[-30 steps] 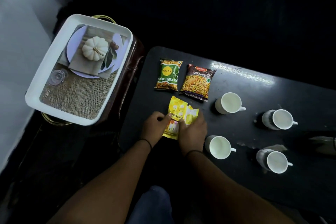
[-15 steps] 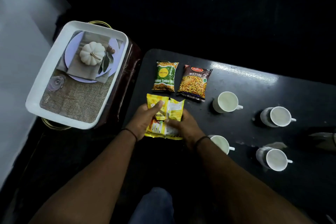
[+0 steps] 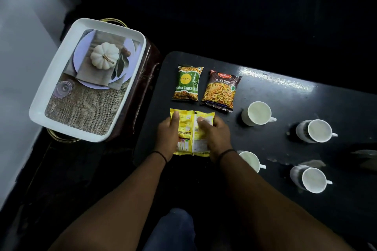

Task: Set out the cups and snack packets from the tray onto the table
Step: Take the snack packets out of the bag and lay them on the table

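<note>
A: The black table point(image 3: 285, 96) looks glossy, with a white glare streak toward one o'clock; the yellow crinkled foil packet point(image 3: 191, 130) shines too.

B: The green point(image 3: 186, 83) and brown plastic snack packets point(image 3: 221, 90) are slick; the four white cups point(image 3: 259, 113) look like smooth ceramic; at ten o'clock, the white tray point(image 3: 51, 89) seems smooth plastic, its printed floor showing rough burlap.
</note>
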